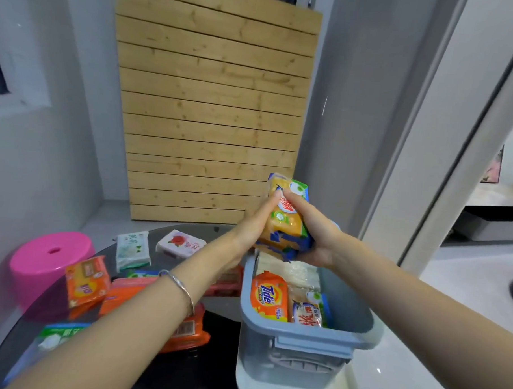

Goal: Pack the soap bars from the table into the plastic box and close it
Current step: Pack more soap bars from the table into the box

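Both my hands hold a yellow-orange soap pack (286, 222) upright above the far end of the grey-blue plastic box (299, 333). My left hand (255, 226) presses its left side and my right hand (318, 232) grips its right side and bottom. Inside the box stand an orange Tide bar (270, 296), a white and blue bar (309, 312) and pale bars behind them. On the dark round table (224, 306) to the left lie several wrapped soap bars, among them an orange one (87, 281), a white-green one (132, 249) and a white rose one (179, 242).
A pink plastic stool (45, 267) stands left of the table. A wooden slat panel (212, 104) leans on the wall behind. The box's pale lid (350, 383) seems to lie under the box at the table's right edge. A white floor lies to the right.
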Action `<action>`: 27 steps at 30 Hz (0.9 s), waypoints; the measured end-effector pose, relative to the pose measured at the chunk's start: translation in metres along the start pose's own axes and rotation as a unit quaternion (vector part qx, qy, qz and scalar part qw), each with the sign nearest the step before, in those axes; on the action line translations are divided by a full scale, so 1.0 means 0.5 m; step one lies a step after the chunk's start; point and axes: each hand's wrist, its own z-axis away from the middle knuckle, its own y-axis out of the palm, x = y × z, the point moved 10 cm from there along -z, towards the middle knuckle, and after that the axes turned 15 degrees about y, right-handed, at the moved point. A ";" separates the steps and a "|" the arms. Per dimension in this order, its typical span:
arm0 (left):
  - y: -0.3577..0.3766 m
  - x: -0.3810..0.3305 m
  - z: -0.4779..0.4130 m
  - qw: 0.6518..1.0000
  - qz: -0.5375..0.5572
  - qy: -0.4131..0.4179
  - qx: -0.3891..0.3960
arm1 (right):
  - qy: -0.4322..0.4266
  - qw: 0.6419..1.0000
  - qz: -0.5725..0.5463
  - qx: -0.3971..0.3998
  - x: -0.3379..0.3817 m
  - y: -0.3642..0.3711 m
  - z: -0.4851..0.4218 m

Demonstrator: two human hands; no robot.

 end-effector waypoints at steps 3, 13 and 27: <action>-0.001 0.013 -0.008 0.994 -0.108 -0.022 0.007 | -0.014 1.000 -0.021 0.000 0.002 -0.025 -0.020; -0.062 0.154 0.033 0.987 -0.020 -0.124 -0.099 | -0.022 0.993 0.073 -0.092 -0.040 -0.093 -0.121; -0.065 0.187 0.018 0.990 0.008 -0.111 -0.084 | 0.088 0.970 0.208 -0.090 -0.103 -0.094 -0.142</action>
